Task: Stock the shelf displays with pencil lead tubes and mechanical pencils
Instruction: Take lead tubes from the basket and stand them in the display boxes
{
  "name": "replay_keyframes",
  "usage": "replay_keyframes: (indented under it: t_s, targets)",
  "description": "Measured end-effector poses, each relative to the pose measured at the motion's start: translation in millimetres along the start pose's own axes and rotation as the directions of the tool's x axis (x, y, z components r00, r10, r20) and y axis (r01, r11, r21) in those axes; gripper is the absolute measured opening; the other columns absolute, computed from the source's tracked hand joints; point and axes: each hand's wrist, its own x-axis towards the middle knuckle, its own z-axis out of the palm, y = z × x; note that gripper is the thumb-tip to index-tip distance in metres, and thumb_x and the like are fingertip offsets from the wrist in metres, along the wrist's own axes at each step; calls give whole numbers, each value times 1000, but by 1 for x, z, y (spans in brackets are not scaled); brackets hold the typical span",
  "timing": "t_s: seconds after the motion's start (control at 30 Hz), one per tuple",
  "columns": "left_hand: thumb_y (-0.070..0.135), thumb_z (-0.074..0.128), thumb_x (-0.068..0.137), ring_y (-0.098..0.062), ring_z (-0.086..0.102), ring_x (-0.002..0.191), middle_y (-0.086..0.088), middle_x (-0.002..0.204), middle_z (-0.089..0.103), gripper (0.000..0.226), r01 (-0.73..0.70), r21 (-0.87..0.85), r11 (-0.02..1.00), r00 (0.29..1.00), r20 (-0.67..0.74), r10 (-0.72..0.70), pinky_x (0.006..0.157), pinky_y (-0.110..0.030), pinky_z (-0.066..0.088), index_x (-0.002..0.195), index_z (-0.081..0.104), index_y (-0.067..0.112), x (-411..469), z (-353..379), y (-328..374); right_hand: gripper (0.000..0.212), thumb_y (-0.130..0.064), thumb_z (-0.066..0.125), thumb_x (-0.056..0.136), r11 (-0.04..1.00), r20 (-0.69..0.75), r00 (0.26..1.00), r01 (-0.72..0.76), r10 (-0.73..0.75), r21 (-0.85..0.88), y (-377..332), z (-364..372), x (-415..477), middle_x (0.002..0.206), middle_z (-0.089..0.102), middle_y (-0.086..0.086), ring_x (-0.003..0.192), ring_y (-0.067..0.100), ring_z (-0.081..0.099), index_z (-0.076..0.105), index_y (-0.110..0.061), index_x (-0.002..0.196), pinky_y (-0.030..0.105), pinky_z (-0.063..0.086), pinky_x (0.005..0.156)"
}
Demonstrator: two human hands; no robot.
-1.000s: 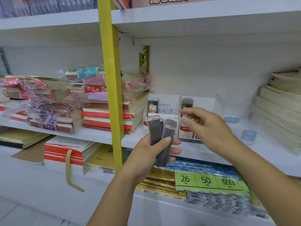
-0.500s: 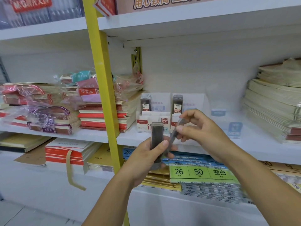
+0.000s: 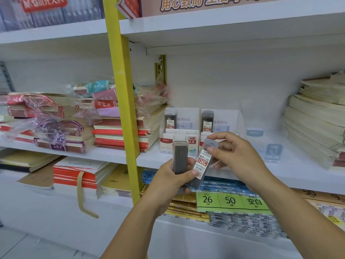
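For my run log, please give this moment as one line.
left grip: holds dark tube upright | right grip: pinches top of 0.7 tube | 0.7 display box: behind both grips, stocked tube standing inside

Two lead tubes before the shelf (image 3: 115, 156)
The left grip (image 3: 172, 179) holds an upright dark lead tube (image 3: 180, 157); the right grip (image 3: 238, 157) pinches a tilted 0.7 HB lead tube (image 3: 204, 162) just beside it, near white display boxes (image 3: 168, 143).

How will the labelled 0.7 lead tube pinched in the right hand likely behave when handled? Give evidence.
The labelled tube is probably stiff: its edges look straight under the right hand's pinch. It is likely light, since a fingertip pinch holds its top. Tall and narrow, it may tip if stood unsupported; flat sides should resist rolling.
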Motion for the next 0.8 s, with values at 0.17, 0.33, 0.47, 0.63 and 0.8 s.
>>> replay_keyframes:
  t_s: [0.17, 0.33, 0.47, 0.63, 0.8]
  targets:
    - [23, 64, 97, -16, 76, 93, -1, 99, 79, 15, -57, -125, 991, 998, 5, 58, 68, -28, 61, 112, 66, 19, 9, -5, 3, 21, -16, 68, 88, 982, -252, 950, 173, -187, -77, -13, -18, 8, 87, 74, -3, 67, 9, 71, 62, -36, 93, 17, 54, 55]
    - [41, 59, 99, -8, 47, 55, 7, 65, 50, 18, -103, -42, 994, 995, 11, 104, 56, -21, 47, 101, 59, 23, 23, -7, 4, 29, -16, 67, 89, 835, -254, 851, 317, -459, -449, -47, -65, 59, 93, 68, -6, 85, 18, 68, 55, -42, 93, 35, 56, 77]
    - [32, 64, 82, -12, 42, 60, 5, 68, 44, 31, -1, -138, 990, 993, 120, 18, 56, -25, 43, 110, 58, 22, 30, -8, 7, 25, -21, 68, 88, 623, -54, 919, 220, -389, -751, -44, -73, 100, 84, 63, -18, 77, -9, 57, 51, -39, 95, 14, 41, 66]
    - [25, 53, 97, -14, 64, 73, 0, 82, 68, 24, -46, -123, 991, 986, 155, 65, 71, -26, 55, 121, 57, 26, 32, -10, 4, 26, -13, 70, 86, 609, 39, 971, 180, -237, -773, -26, -67, 119, 83, 61, -18, 76, -3, 59, 57, -34, 93, 15, 41, 63]
    - [23, 49, 105, -18, 75, 88, 1, 106, 77, 20, -105, -85, 991, 987, 115, 115, 71, -27, 60, 124, 55, 22, 30, -13, 5, 18, -17, 70, 87, 595, 45, 994, 98, -104, -798, -17, -62, 127, 88, 64, -4, 79, 11, 62, 57, -26, 97, 24, 47, 65]
